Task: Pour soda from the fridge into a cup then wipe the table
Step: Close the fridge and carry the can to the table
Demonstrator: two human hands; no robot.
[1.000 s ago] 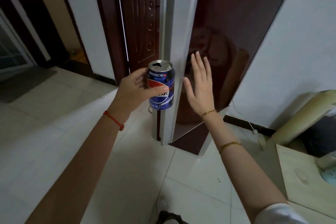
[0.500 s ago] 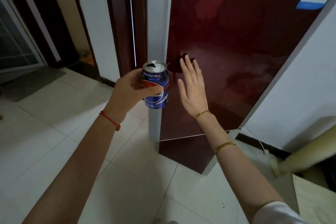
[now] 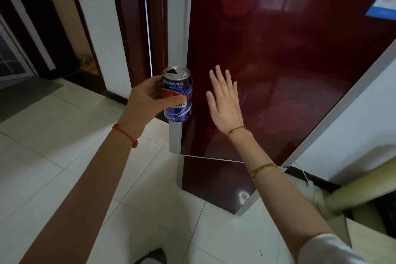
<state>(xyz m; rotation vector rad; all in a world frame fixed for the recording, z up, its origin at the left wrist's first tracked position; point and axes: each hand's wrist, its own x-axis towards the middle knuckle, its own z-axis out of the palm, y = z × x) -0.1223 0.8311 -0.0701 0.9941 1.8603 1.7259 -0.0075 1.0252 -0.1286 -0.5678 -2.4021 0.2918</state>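
Observation:
My left hand (image 3: 147,103) grips a blue soda can (image 3: 177,94) upright at chest height; the can's top has an open mouth. Just right of it, my right hand (image 3: 225,100) is flat with fingers spread against the dark red fridge door (image 3: 289,60). The door looks swung nearly flush with the fridge body, its white edge (image 3: 177,28) behind the can. No cup or cloth is in view.
White floor tiles (image 3: 53,146) spread below and to the left. A dark wooden door frame (image 3: 132,17) stands behind the fridge. A pale table corner (image 3: 372,240) and a cream padded furniture piece (image 3: 355,195) sit at the lower right, with a white cable (image 3: 306,180) by the wall.
The fridge door has swung from half open toward the fridge body under my right palm. The can in my left hand has stayed at about the same height.

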